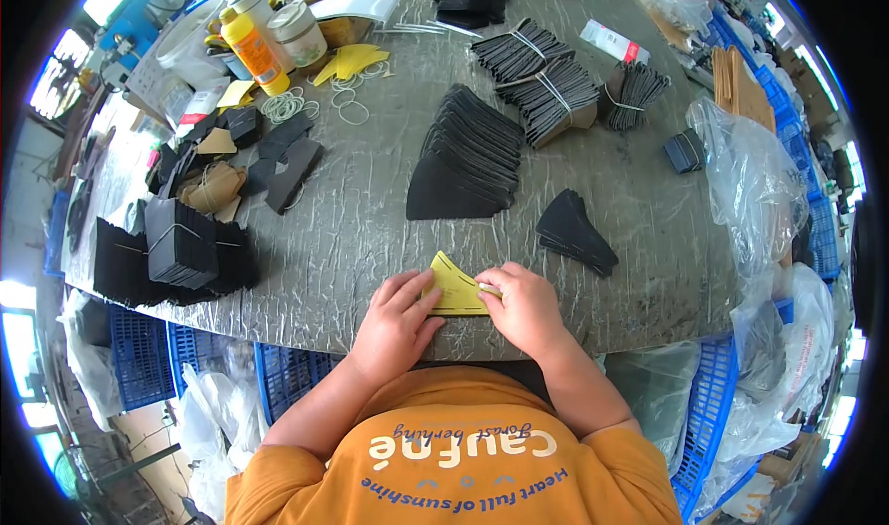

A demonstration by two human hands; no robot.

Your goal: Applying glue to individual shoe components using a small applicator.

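A yellow curved template (454, 293) with dark slots along its edges lies on the table close to me. A thin dark edge shows beneath its near side. My left hand (398, 321) rests on its left part, fingers stretched out and pressing it down. Over the template's right side, my right hand (526, 310) pinches a short pale stick (491, 290), its tip near the curved edge; whether it is chalk or a pen I cannot tell. Beyond my hands, a fanned stack of black curved pieces (463, 168) lies on the table. A smaller black stack (576, 233) sits to the right.
Tied black bundles (181, 243) stand at the left. More banded bundles (560, 99) lie at the far right. A yellow bottle (250, 48), jars and rubber bands (289, 106) are at the back left. Plastic bags (750, 173) hang over the right edge, above blue crates (708, 414).
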